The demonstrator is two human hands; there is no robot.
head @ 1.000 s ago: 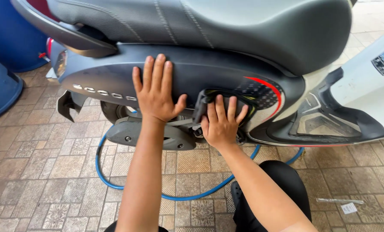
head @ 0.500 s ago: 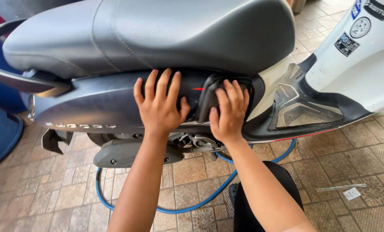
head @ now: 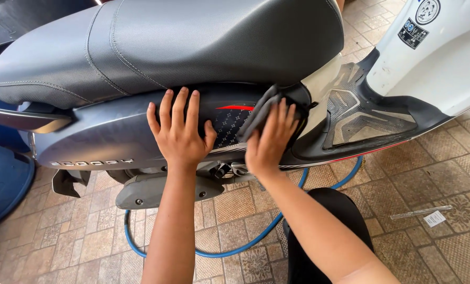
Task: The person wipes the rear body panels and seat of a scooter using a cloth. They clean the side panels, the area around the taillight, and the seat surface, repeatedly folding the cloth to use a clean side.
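The right hand [head: 269, 141] presses a dark grey cloth [head: 261, 110] flat against the scooter's grey side panel [head: 114, 138], fingers spread over the cloth and closed down on it near the panel's front end, just under the seat [head: 166, 47]. The left hand [head: 178, 130] lies open, palm flat on the same panel just beside the cloth, holding nothing and bracing the body. Wiping well here seems to call for even palm pressure, with the cloth kept bunched under the fingers so no bare fingertip drags on the paint. Above the grip the seat's lower edge overhangs closely; ahead of it the panel ends at the black footboard [head: 361, 113]. Rearward, past the left hand, the panel runs long and free. Below the grip a blue hose [head: 214, 252] loops on the tiled floor [head: 424, 179].
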